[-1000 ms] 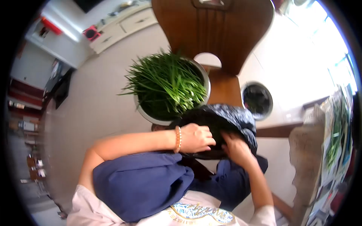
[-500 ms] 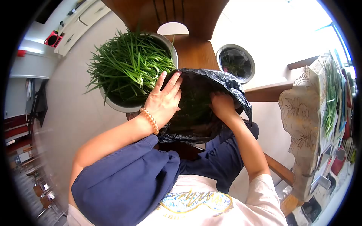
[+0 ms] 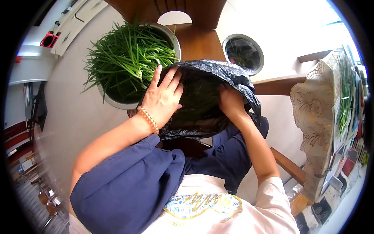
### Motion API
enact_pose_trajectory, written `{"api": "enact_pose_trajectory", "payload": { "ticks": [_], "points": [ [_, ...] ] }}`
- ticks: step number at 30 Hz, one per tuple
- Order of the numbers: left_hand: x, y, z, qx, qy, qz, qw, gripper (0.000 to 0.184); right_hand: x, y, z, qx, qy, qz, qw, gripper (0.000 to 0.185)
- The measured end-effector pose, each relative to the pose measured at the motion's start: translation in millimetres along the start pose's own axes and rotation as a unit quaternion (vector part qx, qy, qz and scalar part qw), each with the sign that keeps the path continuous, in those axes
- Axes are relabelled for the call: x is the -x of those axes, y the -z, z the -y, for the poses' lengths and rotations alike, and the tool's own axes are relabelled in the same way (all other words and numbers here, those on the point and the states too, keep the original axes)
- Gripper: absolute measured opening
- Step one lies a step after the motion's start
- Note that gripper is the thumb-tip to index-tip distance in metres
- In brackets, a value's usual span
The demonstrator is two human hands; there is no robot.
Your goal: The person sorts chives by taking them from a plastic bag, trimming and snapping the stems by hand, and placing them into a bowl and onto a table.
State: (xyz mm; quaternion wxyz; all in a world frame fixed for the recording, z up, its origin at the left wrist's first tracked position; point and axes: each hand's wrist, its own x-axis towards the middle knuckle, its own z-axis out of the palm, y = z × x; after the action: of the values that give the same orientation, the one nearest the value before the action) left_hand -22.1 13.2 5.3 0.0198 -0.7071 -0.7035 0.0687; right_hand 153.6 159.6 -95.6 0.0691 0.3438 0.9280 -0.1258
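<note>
A black plastic bag (image 3: 233,72) lies over my lap with its mouth spread toward me. Dim green stems show in its shadowed inside. My left hand (image 3: 163,95), with a beaded bracelet on the wrist, rests against the bag's left edge, its fingers stretched and apart. Inside the right part of the bag is my right hand (image 3: 231,102); its fingertips are in shadow, so what they hold, if anything, is hidden. Close beyond my left hand, a heap of long green garlic chives (image 3: 128,58) fills a metal basin (image 3: 113,102) and hangs over its rim.
A wooden chair (image 3: 198,43) stands in front, beside the basin. Farther right on the floor is a bin (image 3: 260,58) lined with a dark bag. At the right, a table with a lace-edged cloth (image 3: 311,113) carries more green stalks (image 3: 344,97) and papers.
The whole view has shifted, so the basin, bag and hands sit slightly higher in the picture. My right hand is still inside the bag and my left hand still lies at its edge.
</note>
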Motion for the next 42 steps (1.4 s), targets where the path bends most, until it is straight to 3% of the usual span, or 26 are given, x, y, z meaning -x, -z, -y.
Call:
{"api": "enact_pose_trajectory", "payload": {
  "ticks": [2,3,4,7,9,10,12,14,15,18,19,20,22,23,24,26,28,31,33,34,39,42],
  "points": [
    [0.8,0.5,-0.7,0.012,-0.003,0.004,1.000,0.052,13.4,17.6,12.7,-0.098,0.115,-0.011,0.988,0.020],
    [0.9,0.8,-0.9,0.022,-0.006,0.006,1.000,0.051,19.7,10.7,20.1,-0.081,0.111,0.032,0.990,0.019],
    [0.3,0.8,-1.4,0.022,-0.010,0.005,1.000,0.051,27.7,-5.9,27.1,0.016,0.193,0.060,0.979,0.026],
    [-1.1,2.5,0.2,0.036,-0.019,-0.008,0.999,0.051,30.5,-22.7,27.0,0.054,0.183,0.112,0.975,0.024],
    [-0.7,5.3,1.5,0.028,-0.011,-0.022,0.999,0.058,29.8,-30.6,25.6,0.015,0.154,0.035,0.987,0.021],
    [-4.4,7.6,7.9,0.063,0.041,-0.063,0.995,0.068,27.7,-29.3,23.9,0.014,0.152,0.035,0.988,0.021],
    [-6.9,11.7,10.9,0.078,0.068,-0.091,0.990,0.075,15.3,-24.3,19.6,-0.033,0.039,-0.133,0.990,0.025],
    [-11.4,17.8,14.5,0.065,0.086,-0.110,0.988,0.073,-3.4,-30.4,-3.1,0.084,0.066,-0.207,0.973,0.027],
    [-13.0,20.2,14.0,0.064,0.085,-0.119,0.987,0.068,-17.6,-17.2,-8.4,0.037,0.091,-0.334,0.938,0.025],
    [-16.7,22.7,14.1,0.087,0.092,-0.157,0.979,0.058,-25.0,-30.8,-25.5,0.098,0.068,-0.301,0.946,0.024],
    [-17.0,22.3,13.7,0.112,0.101,-0.183,0.971,0.053,-21.4,2.0,-17.3,-0.023,0.058,-0.259,0.964,0.024],
    [-16.7,21.6,13.9,0.113,0.101,-0.182,0.972,0.053,-21.8,0.1,-19.3,-0.023,0.057,-0.258,0.964,0.024],
    [-15.0,20.6,16.2,0.106,0.108,-0.150,0.977,0.046,-27.5,-11.9,-28.9,0.078,0.060,-0.230,0.968,0.024],
    [-13.1,16.9,15.5,0.080,0.113,-0.119,0.983,0.046,-34.0,-38.5,-39.1,0.132,0.089,-0.311,0.937,0.025],
    [-11.6,13.9,14.7,0.080,0.112,-0.119,0.983,0.046,-37.4,-42.2,-39.3,0.132,0.088,-0.311,0.937,0.025],
    [-9.9,10.5,13.1,0.098,0.102,-0.096,0.985,0.045,-44.1,-48.7,-40.6,0.135,0.012,-0.145,0.980,0.037],
    [-10.7,14.6,12.7,0.106,0.096,-0.122,0.982,0.045,-50.1,-44.7,-38.8,0.172,-0.029,-0.126,0.977,0.035],
    [-10.5,20.3,13.8,0.115,0.091,-0.161,0.976,0.044,-46.3,-39.5,-48.4,0.094,0.021,-0.192,0.977,0.029],
    [-10.2,22.9,13.4,0.119,0.090,-0.171,0.974,0.043,-46.1,-35.0,-55.3,0.080,0.139,-0.254,0.954,0.022],
    [-10.1,24.3,13.0,0.124,0.089,-0.181,0.972,0.043,-44.2,-30.0,-54.1,0.081,0.138,-0.254,0.954,0.022],
    [-11.1,32.9,15.7,0.125,0.097,-0.240,0.958,0.042,-34.3,12.0,-36.2,0.000,0.146,-0.189,0.971,0.018],
    [-9.4,35.4,15.7,0.122,0.098,-0.234,0.960,0.043,-33.5,13.1,-24.4,0.061,0.102,-0.125,0.985,0.017]
  ]
}}
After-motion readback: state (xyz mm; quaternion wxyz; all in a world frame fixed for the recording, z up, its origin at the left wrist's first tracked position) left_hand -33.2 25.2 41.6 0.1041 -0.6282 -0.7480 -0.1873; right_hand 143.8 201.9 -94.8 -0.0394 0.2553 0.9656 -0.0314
